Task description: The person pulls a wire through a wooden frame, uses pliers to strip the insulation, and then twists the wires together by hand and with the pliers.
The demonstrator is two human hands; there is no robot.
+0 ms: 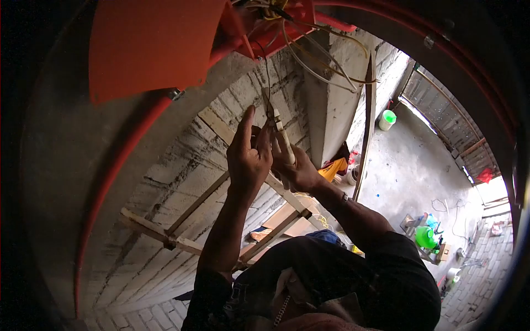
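My left hand [251, 163] is raised below an orange junction box [276, 41], its index finger pointing up and its other fingers closed round the lower end of a thin dark wire [267, 71]. Right beside it, my right hand [301, 171] grips a tool with cream-coloured handles [284, 140], which looks like pliers. The tool's head meets the dark wire at my left fingertips; the exact contact is hidden by the fingers. Several loose white and yellowish wires [317, 71] hang from the box to the right of the hands.
An orange panel [152, 47] and a red conduit [124, 143] are at the upper left. Wooden framing [199, 204] crosses below the hands, by a brick wall. Far below on the concrete floor [403, 160] are a green-and-white bucket [388, 118] and a green container [425, 237].
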